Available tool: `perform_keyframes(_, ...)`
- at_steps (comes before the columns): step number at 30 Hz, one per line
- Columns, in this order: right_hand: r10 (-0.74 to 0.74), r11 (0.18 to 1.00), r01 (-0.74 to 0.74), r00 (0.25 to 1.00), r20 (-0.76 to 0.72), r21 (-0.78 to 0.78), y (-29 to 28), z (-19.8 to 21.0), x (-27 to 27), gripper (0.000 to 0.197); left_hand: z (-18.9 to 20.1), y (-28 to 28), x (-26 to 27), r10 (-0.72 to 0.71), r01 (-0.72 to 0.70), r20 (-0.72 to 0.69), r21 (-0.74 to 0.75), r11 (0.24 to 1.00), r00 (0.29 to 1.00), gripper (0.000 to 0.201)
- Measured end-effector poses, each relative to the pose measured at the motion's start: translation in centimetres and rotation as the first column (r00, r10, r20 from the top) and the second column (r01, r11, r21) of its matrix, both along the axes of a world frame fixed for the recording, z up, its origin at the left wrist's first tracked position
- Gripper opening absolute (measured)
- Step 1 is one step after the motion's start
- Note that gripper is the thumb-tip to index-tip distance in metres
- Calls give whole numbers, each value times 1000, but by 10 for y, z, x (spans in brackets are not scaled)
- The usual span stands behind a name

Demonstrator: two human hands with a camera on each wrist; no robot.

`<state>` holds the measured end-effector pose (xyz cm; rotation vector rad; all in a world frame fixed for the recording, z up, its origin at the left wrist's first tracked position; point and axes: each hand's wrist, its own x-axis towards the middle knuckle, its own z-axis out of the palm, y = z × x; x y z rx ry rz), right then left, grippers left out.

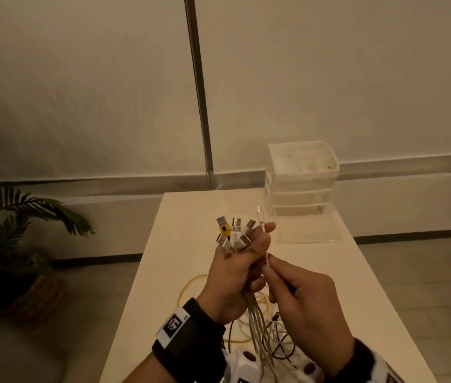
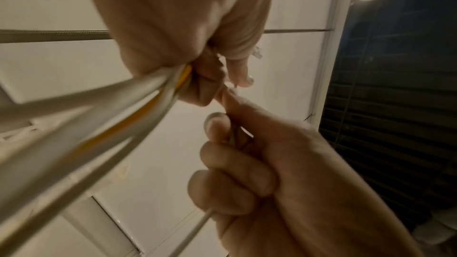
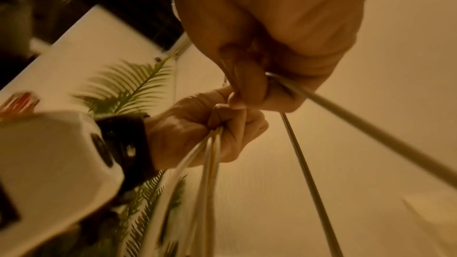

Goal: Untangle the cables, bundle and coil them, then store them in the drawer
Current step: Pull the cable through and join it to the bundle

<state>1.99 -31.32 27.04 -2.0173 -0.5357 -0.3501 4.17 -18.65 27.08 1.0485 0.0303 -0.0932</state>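
Observation:
My left hand is raised over the table and grips a bundle of cables just below their plugs; several white USB ends and one yellow one stick up above the fist. A thin white cable runs along the bundle's right side, its small plug held upright by my left fingertip. My right hand pinches this thin cable just beneath the left hand. In the left wrist view the bundle leaves my left fist. The right wrist view shows my right fingers curled on the thin cable.
Loose yellow, white and black cable loops lie on the white table below my hands. A translucent plastic drawer unit stands at the table's far right end. A potted plant sits on the floor to the left.

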Motion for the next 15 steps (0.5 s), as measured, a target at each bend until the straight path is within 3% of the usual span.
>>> perform_keyframes(4, 37, 979, -11, 992, 124, -204, 1, -10, 1, 21, -5, 1, -2, 92, -90, -20, 96, 991, 996, 55)
perform_keyframes(8, 72, 906, -16, 991, 116, -423, 2, -18, -5, 32, -6, 6, -5, 174, -163, -29, 231, 959, 984, 29)
perform_keyframes(10, 61, 878, -13, 994, 85, -479, 2, -19, -6, 40, -6, 6, -7, 215, -198, -27, 297, 934, 976, 36)
perform_keyframes(13, 108, 904, -81, 993, 40, -420, -2, -22, -6, 43, -1, 7, -3, 305, -296, -20, 182, 938, 952, 40)
perform_keyframes(15, 214, 942, -225, 974, -71, -250, -8, -33, -3, 27, 5, 18, 0, 329, -329, -11, 11, 944, 944, 38)
